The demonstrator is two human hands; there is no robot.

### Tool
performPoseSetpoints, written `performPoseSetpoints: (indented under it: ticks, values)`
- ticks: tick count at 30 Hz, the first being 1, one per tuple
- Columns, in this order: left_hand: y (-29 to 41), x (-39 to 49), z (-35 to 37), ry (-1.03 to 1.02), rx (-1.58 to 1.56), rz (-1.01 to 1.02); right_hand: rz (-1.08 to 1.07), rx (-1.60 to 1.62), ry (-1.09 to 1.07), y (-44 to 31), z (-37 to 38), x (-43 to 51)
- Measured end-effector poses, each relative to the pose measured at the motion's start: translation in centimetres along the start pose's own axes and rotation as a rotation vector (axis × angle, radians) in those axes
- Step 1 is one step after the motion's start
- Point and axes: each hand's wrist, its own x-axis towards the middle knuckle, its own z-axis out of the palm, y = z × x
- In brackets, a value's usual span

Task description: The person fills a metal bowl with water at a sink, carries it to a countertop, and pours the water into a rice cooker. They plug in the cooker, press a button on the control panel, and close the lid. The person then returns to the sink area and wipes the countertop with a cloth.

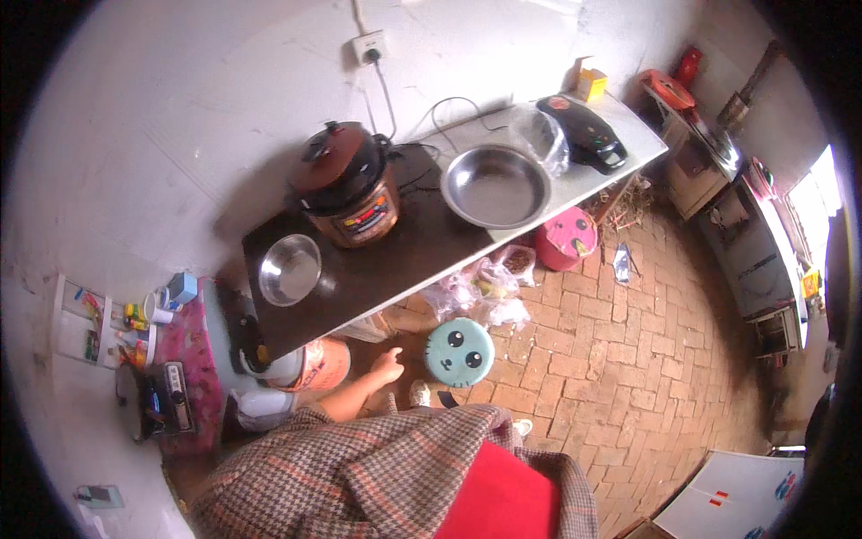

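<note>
My left hand reaches out low beside the table's near edge, its fingers partly extended and nothing visible in them. Just right of it stands a round blue-green stool with a cartoon face; a gap separates the two. To the hand's left is an orange-red bucket. My right hand is out of view. On the table before me stand an electric pressure cooker, a small steel bowl and a larger steel basin.
A black appliance and a clear plastic bag lie near the table's right end. Plastic bags and a pink stool crowd the brick floor below. A pink-covered surface adjoins on the left.
</note>
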Motion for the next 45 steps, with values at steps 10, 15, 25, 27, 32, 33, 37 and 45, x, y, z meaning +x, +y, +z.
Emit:
performPoseSetpoints:
  ticks: [10,15,25,27,32,33,37,45]
  values:
    - [12.7,-2.9,14.9,-0.107,-0.070,-0.091,0.054,0.057,-0.006,5.4,-15.4,7.0]
    - [23.3,-3.3,22.1,-0.215,0.026,0.152,0.103,0.135,0.087,9.4,-24.0,8.6]
    - [27.5,4.8,29.8,-0.311,0.215,-0.295,0.332,0.482,0.367,15.9,-31.5,7.2]
    - [31.4,7.8,32.1,-0.350,0.222,-0.269,0.398,0.539,0.394,16.6,-31.8,7.7]
    - [46.9,18.6,40.8,-0.406,0.485,0.047,0.600,0.916,0.385,20.1,-35.9,10.9]
    - [57.1,15.4,43.7,-0.655,0.319,0.042,0.615,0.920,0.509,19.5,-39.4,9.9]
    - [75.7,17.8,48.4,-0.489,0.292,0.076,0.612,0.865,0.523,6.8,-47.6,11.9]
    - [101.6,19.5,70.8,-0.594,0.455,0.521,0.691,0.941,0.591,9.4,-54.9,23.0]
